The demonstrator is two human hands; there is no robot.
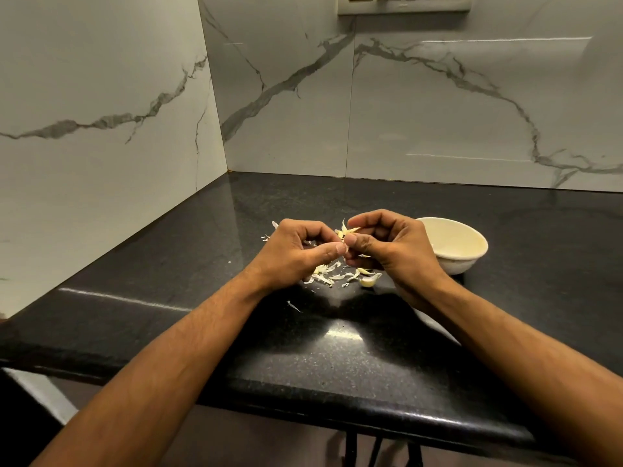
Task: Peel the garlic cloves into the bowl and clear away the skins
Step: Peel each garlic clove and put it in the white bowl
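My left hand (298, 252) and my right hand (392, 251) meet above the black counter, fingers curled. Between their fingertips they pinch a garlic clove (344, 232) with pale skin flaring up from it. Under the hands lies a scatter of garlic skins (332, 274), and one loose clove (369, 282) rests on the counter near my right wrist. A cream bowl (472, 256) stands just right of my right hand; what it holds is hidden from this angle.
The black granite counter (337, 348) runs into a corner of marble-patterned walls at the back left. Its front edge crosses the lower frame. A few stray skin bits (268, 236) lie left of the hands. A switch panel (404, 5) is high on the back wall.
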